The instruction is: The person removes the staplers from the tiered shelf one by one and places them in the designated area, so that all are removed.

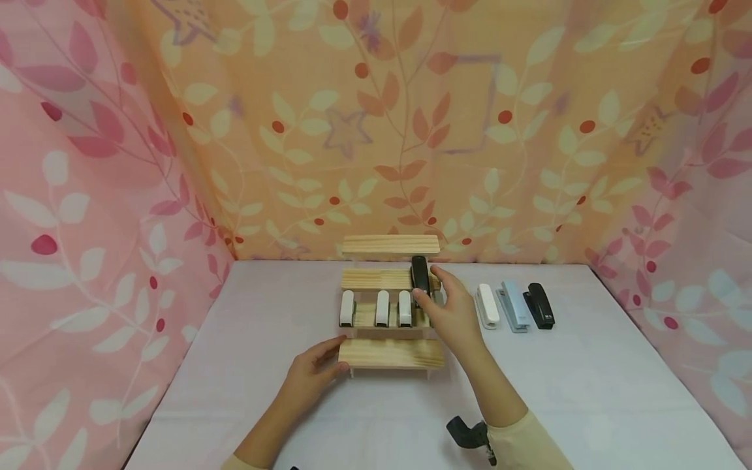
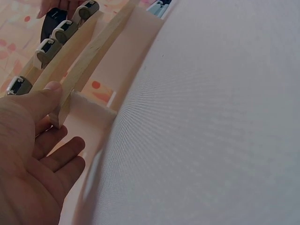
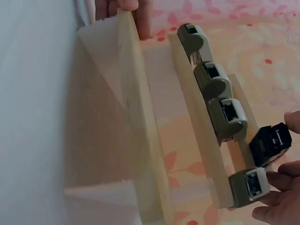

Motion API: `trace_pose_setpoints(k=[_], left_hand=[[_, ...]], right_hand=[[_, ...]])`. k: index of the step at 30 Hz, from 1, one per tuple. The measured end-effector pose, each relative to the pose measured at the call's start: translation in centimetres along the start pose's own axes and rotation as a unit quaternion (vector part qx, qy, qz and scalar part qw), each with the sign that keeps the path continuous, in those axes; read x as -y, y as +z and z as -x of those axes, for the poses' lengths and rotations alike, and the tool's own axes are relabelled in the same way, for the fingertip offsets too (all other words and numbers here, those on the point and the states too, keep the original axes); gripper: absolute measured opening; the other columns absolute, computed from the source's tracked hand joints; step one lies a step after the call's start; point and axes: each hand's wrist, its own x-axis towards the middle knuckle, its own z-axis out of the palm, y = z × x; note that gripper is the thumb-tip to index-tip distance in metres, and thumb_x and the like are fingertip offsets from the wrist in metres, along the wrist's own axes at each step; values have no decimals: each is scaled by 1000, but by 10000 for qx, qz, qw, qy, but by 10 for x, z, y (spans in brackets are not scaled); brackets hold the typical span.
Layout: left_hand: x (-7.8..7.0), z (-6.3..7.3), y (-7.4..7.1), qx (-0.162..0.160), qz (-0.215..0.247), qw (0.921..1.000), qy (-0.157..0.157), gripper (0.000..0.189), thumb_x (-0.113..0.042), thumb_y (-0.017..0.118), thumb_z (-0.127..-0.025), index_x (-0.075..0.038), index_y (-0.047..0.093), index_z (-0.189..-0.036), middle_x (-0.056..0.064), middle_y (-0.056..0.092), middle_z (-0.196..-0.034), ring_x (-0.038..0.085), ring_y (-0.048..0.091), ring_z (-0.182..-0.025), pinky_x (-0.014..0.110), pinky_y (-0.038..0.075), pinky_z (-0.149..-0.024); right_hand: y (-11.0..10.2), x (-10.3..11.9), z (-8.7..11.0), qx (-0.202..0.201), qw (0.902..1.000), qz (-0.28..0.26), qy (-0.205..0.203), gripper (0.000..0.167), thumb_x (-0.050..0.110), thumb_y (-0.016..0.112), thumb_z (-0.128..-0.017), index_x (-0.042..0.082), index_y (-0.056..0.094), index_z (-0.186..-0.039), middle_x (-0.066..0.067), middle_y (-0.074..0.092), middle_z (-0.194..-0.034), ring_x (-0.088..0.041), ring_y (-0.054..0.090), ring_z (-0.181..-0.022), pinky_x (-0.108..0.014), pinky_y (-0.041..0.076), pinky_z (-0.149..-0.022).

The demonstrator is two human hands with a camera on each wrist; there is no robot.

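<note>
A stepped wooden rack [image 1: 390, 353] stands on the white-covered table. At its lowest board's left end, my left hand [image 1: 311, 371] pinches the edge, the thumb [image 2: 53, 87] above and the fingers below. Higher up on the right, my right hand [image 1: 455, 316] holds a black stapler [image 1: 420, 274] between thumb and fingers, at the third board. Several white staplers [image 1: 347, 309] stand in a row on the second board, noses to the front. One of them [image 3: 251, 186], at the right end, is mostly hidden behind my right hand in the head view.
Right of the rack lie a white stapler [image 1: 487, 305], a light blue stapler [image 1: 514, 305] and another black stapler [image 1: 539, 305]. Flowered cloth [image 1: 329, 163] hangs behind and at both sides. A black device [image 1: 468, 433] sits at my right wrist.
</note>
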Motion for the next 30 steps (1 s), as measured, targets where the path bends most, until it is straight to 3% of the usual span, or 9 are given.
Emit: trace_pose_setpoints(k=[7, 13, 22, 30], left_hand=[[2, 0, 0, -69, -44, 9998, 167, 58, -34, 85, -83, -24, 66, -137, -5, 68, -135, 20, 63, -129, 47, 44, -115], [2, -1, -1, -44, 13, 9999, 114, 57, -34, 85, -82, -26, 66, -136, -8, 67, -136, 17, 62, -129, 44, 44, -115], [0, -1, -2, 93, 149, 9998, 61, 56, -35, 84, -84, -26, 66, -136, -13, 66, -136, 12, 61, -129, 40, 46, -115], [1, 0, -1, 28, 84, 9998, 205, 58, -33, 84, -84, -23, 65, -137, -6, 66, -138, 18, 61, -130, 42, 46, -114]], right_hand=[[13, 3, 0, -103, 9998, 7, 183, 80, 48, 77, -91, 9, 45, -153, -15, 48, -155, -34, 44, -145, -55, 37, -120], [15, 5, 2, -14, 9994, 144, 319, 86, 46, 80, -89, 8, 42, -156, -20, 37, -162, -37, 34, -151, -58, 33, -121], [21, -2, 3, -336, 9991, 160, 212, 75, 39, 77, -92, 10, 46, -154, -21, 40, -159, -37, 37, -149, -59, 32, -121], [16, -5, 3, -455, 9985, -254, 144, 61, 26, 74, -97, 8, 51, -151, -17, 46, -156, -31, 44, -145, -46, 45, -113]])
